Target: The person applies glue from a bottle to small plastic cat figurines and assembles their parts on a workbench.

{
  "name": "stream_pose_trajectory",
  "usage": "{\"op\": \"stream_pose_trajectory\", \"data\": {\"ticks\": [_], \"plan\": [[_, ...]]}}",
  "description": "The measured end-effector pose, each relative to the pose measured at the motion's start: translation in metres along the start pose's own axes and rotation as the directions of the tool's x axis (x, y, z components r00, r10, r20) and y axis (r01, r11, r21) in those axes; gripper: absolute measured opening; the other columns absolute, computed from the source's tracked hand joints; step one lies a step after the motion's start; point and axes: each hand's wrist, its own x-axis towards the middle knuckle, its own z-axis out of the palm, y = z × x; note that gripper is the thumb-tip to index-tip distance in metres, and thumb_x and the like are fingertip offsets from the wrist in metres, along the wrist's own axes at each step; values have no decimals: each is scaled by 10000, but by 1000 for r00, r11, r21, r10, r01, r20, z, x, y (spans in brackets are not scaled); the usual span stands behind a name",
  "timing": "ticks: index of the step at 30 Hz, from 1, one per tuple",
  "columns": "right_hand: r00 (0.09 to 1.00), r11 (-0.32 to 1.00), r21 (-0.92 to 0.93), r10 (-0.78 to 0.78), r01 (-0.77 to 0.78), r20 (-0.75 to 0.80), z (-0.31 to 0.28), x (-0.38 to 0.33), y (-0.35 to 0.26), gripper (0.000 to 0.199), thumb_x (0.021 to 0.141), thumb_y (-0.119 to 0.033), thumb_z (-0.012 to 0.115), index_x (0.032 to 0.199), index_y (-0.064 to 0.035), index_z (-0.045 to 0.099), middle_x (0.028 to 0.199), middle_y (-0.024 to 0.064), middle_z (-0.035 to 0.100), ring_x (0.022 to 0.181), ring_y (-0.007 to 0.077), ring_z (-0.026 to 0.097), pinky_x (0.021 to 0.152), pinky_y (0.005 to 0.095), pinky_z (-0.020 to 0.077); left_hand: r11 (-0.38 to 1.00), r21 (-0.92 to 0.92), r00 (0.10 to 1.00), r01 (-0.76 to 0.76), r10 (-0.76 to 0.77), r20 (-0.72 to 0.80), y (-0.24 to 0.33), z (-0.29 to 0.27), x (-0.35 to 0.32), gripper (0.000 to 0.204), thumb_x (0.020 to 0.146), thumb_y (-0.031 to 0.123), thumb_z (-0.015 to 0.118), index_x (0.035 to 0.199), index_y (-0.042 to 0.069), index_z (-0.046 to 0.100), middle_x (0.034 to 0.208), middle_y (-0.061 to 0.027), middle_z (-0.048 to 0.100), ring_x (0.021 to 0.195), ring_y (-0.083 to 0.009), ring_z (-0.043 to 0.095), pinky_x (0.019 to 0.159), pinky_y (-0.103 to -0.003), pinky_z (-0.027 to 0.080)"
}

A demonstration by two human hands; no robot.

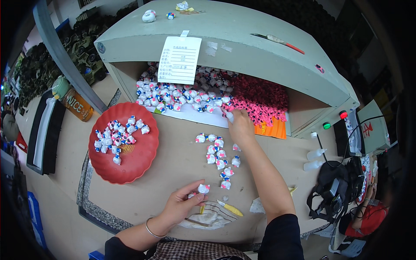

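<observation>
Low in the middle, my left hand pinches a small white toy figure with pink marks between thumb and fingers. My right hand reaches forward to the front of the cabinet opening, beside the pink pieces. Its fingers are closed around what looks like a small white squeeze bottle with a narrow tip pointing at the pieces. Between my hands, several white figures with pink and blue parts stand in uneven rows on the table. Behind them, a heap of white-and-blue figures lies next to the heap of pink-and-black pieces.
A red scalloped plate with more figures sits at left. Near me lie a yellow-handled knife and a striped cloth. The grey cabinet carries a paintbrush. Two translucent bottles lie at right, beside a black bag.
</observation>
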Motion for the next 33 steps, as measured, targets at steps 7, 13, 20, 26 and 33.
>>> {"op": "stream_pose_trajectory", "data": {"ticks": [7, 13, 20, 26, 33], "plan": [[996, 996, 22, -84, 85, -20, -18, -13, 11, 216, 691, -47, 586, 890, 10, 524, 881, 197, 543, 720, 360, 568, 642, 424, 462, 1000, 15, 999, 9, -10, 53, 1, 1, 1, 408, 821, -9, 508, 1216, 61, 434, 1034, -68, 549, 903, -163, 563, 711, -257, 492], [928, 713, 594, 267, -373, 261, -86, -90, -7, 83, 746, -51, 591, 789, -12, 532, 681, 27, 533, 603, 96, 501, 539, 237, 414, 1000, 31, 999, -4, 3, 44, 1, -2, -1, 399, 825, -2, 506, 1212, 60, 435, 1036, -63, 546, 907, -150, 557, 709, -257, 490], [725, 183, 702, 185, -689, 663, -93, -163, -38, 106, 742, -31, 619, 811, -30, 538, 710, -18, 530, 633, 40, 472, 560, 189, 395, 988, 147, 996, -38, 26, 82, 0, 8, -1, 379, 841, 28, 506, 1213, 57, 437, 1016, -53, 532, 882, -103, 540, 723, -218, 480], [784, 435, 684, 90, -586, 614, -77, -173, -50, 148, 742, -62, 634, 833, -30, 521, 746, 1, 543, 701, 60, 503, 614, 211, 421, 947, 295, 990, -126, 101, 101, -4, 10, -3, 367, 830, 16, 516, 1192, 48, 462, 1036, -54, 525, 875, -100, 540, 726, -201, 471], [781, 514, 620, 175, -592, 600, -67, -172, -52, 188, 723, -56, 655, 833, -36, 504, 754, 2, 536, 685, 56, 498, 603, 202, 426, 915, 346, 976, -207, 169, 136, -7, 5, -1, 353, 825, 14, 521, 1175, 48, 480, 1066, -73, 517, 889, -98, 533, 729, -206, 473]]}}
